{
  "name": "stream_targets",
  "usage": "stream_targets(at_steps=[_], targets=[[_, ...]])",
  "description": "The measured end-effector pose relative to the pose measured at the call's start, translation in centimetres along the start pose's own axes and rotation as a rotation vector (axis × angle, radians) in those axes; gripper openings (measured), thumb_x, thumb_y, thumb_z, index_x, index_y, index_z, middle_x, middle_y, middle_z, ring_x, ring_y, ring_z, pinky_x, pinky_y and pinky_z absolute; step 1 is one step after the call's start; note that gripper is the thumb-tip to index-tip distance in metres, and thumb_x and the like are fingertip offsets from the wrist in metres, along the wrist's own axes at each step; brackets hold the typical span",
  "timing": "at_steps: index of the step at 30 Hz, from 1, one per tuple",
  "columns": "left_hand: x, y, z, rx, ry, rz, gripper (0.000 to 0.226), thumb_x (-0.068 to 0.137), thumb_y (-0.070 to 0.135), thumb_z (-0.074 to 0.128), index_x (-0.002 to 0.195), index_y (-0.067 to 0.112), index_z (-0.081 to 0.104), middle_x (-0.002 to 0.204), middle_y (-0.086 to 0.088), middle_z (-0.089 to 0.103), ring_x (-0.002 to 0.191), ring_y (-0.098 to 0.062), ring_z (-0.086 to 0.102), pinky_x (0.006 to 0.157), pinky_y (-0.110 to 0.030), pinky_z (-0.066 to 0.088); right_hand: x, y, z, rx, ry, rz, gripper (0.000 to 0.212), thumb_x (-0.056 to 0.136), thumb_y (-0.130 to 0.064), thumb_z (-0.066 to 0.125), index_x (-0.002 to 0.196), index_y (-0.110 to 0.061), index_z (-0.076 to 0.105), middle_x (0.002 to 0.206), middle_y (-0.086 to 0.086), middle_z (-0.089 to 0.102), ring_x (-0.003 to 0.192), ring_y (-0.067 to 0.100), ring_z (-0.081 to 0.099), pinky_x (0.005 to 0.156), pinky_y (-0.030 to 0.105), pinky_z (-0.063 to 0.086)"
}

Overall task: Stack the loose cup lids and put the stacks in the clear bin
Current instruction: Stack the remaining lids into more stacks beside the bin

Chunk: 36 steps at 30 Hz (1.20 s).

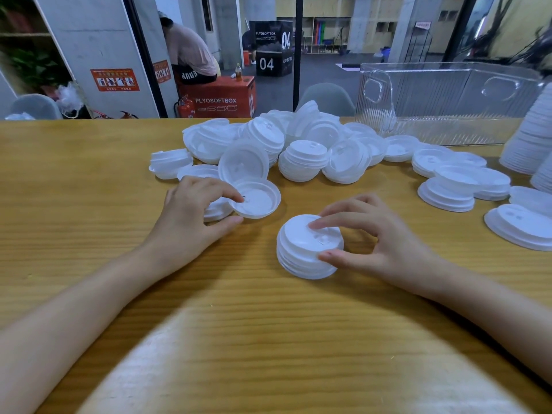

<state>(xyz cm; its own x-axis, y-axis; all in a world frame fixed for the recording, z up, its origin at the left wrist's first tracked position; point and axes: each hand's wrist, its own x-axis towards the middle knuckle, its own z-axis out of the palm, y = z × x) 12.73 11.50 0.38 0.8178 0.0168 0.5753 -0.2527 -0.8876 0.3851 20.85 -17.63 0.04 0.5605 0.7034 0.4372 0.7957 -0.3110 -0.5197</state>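
Lid stack (304, 255) sits gripped, it seems, by right hand (379, 243); left hand (191, 216) pinches upturned lid (260, 201).

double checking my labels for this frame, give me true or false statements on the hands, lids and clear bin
1. The left hand pinches an upturned lid. True.
2. The right hand lifts a single lid in the air. False: it grips a short stack standing on the table.
3. The clear bin is full of lid stacks. False: no lids show inside it.
4. A loose pile of lids lies beyond the hands. True.
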Motion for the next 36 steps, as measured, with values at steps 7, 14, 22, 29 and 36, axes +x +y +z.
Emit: stream_targets(at_steps=[7,14,22,29,36], targets=[[0.1,-0.1,0.3,0.093,0.004,0.054,0.034,0.078,0.053,0.060,0.106,0.034,0.065,0.112,0.021,0.062,0.114,-0.009,0.044,0.095,-0.033,0.025,0.0,0.2,0.1,-0.028,-0.016,0.002,0.046,0.074,-0.071,0.062,0.112,-0.047,0.068,0.118,-0.029,0.058,0.118,0.009,0.045,0.102,0.034,0.040],[0.6,0.2,1.1,0.335,-0.007,0.188,0.025,0.075,0.020,0.083,0.097,0.021,0.073,0.104,0.007,0.067,0.106,-0.018,0.045,0.093,-0.038,0.026,-0.1,0.0,-0.1,-0.017,-0.022,0.012,0.051,0.076,-0.071,0.060,0.123,-0.050,0.059,0.127,-0.027,0.053,0.129,0.008,0.040,0.110,0.035,0.035],[0.8,3.4,-0.3,-0.166,0.160,-0.046,0.012,0.087,0.020,0.073,0.089,0.030,0.068,0.080,0.015,0.066,0.079,-0.002,0.054,0.083,-0.012,0.035,-0.4,-0.2,-1.2,0.043,0.005,0.089,0.053,0.079,-0.068,0.054,0.128,-0.047,0.053,0.126,-0.032,0.053,0.135,0.006,0.035,0.108,0.014,0.027],[-0.1,2.2,-1.2,-0.073,-0.039,-0.336,0.021,0.081,0.050,0.066,0.098,0.038,0.060,0.068,0.018,0.069,0.062,0.000,0.053,0.078,-0.026,0.042,-0.5,-0.3,-1.4,0.059,-0.006,0.106,0.051,0.080,-0.067,0.052,0.127,-0.047,0.052,0.125,-0.034,0.051,0.134,0.002,0.034,0.105,0.007,0.024],[-0.5,2.0,-0.6,0.083,-0.295,-0.121,0.072,0.062,0.081,0.051,0.125,0.047,0.051,0.109,0.029,0.054,0.101,0.006,0.040,0.099,-0.034,0.034,-0.5,-0.3,-1.4,0.067,-0.015,0.123,0.053,0.080,-0.067,0.051,0.128,-0.043,0.054,0.124,-0.032,0.052,0.134,0.001,0.034,0.105,0.007,0.024]])
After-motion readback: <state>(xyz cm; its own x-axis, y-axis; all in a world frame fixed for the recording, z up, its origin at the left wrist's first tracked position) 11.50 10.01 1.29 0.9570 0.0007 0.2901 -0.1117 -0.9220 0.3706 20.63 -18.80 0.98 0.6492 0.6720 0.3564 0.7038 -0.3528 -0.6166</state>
